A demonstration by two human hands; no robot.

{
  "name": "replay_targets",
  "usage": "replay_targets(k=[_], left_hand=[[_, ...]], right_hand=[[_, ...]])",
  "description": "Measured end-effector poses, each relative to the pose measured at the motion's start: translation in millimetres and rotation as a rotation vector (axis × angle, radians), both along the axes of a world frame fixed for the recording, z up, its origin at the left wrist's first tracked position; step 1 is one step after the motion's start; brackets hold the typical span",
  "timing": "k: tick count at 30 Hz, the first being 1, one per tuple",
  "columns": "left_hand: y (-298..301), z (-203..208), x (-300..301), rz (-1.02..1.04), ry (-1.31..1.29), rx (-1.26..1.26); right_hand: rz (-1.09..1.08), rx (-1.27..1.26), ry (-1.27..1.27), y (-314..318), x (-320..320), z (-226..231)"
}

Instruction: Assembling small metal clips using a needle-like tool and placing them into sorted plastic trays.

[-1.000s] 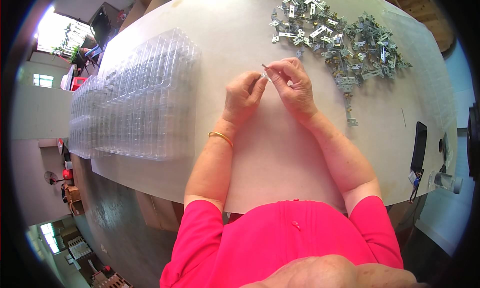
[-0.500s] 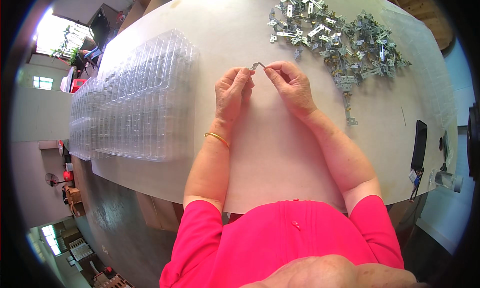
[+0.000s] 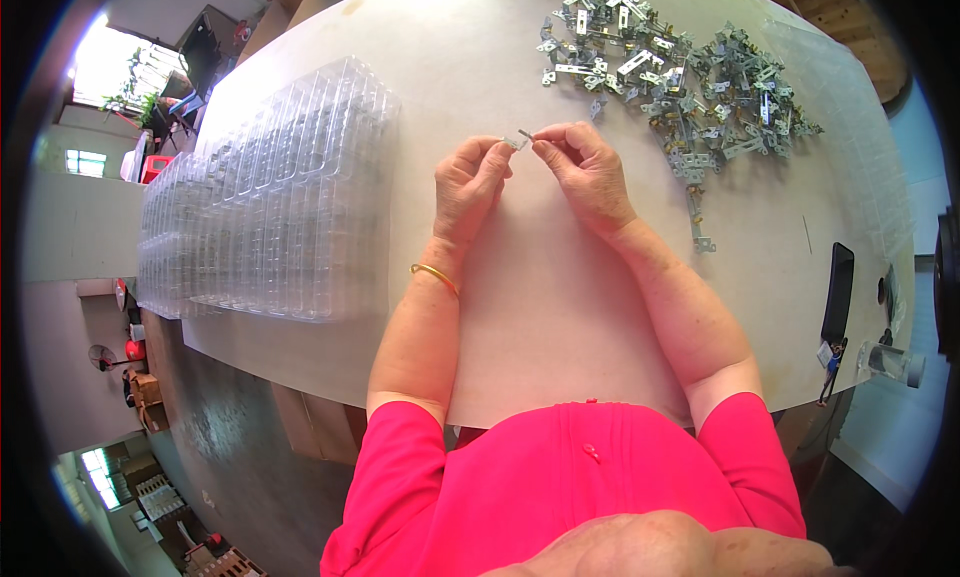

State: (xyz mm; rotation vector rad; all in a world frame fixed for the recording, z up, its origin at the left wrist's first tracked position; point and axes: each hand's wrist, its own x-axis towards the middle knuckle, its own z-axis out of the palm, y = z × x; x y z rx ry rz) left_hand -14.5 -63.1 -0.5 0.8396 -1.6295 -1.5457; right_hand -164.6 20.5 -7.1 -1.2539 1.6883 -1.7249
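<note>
Between both hands, above the pale table (image 3: 560, 337), is a small silvery metal bracket (image 3: 519, 142). My left hand (image 3: 470, 189) pinches one end between thumb and forefinger. The fingertips of my right hand (image 3: 588, 180) are closed on the other end, the wrist angled inward. Much of the bracket is hidden by the fingers, so its full shape does not show. To the right and farther off lies a heap of similar metal brackets (image 3: 640, 62), some with brass-coloured parts.
Stacked clear plastic trays (image 3: 290, 197) fill the left side of the table. At the right edge lie a black phone-like object (image 3: 838, 292) and a clear bottle (image 3: 890, 363) on its side. A thin dark pin (image 3: 808, 234) rests nearby.
The bracket has been turned between my fingers, and a flatter, brighter face of it now shows. Both hands have shifted very slightly; the heap and trays are unchanged.
</note>
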Motion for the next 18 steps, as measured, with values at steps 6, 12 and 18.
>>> replay_targets(k=[6,12,18], left_hand=[[3,-5,-3,-0.025,-0.020,-0.147],[2,-4,-3,-0.066,-0.047,-0.178],[3,-2,-1,-0.132,-0.102,-0.169]], right_hand=[[0.144,0.106,-0.236,0,-3,2],[0.215,0.158,-0.396,0,-11,9],[0.392,0.173,-0.530,1,-18,13]])
